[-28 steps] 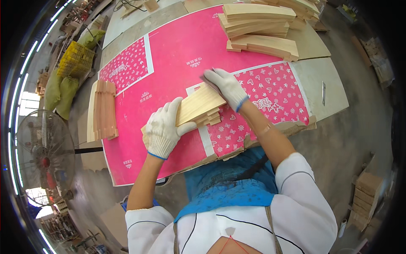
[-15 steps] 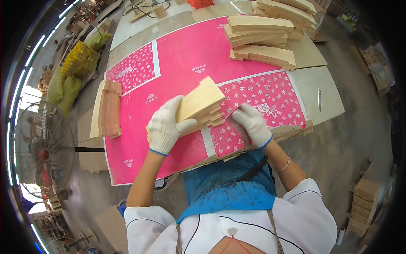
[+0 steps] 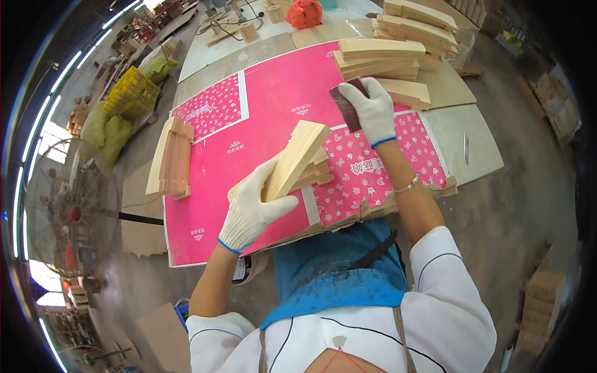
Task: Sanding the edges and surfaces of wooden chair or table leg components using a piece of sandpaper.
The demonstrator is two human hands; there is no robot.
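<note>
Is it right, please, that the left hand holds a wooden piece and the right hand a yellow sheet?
Not quite: the head view shows that the sheet in the right hand is dark reddish-brown, not yellow. The left hand does hold a wooden piece.

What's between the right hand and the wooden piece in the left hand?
In the head view, the dark brown sheet in the grip of the right hand, then a narrow stretch of white-bordered pink table covering.
</note>
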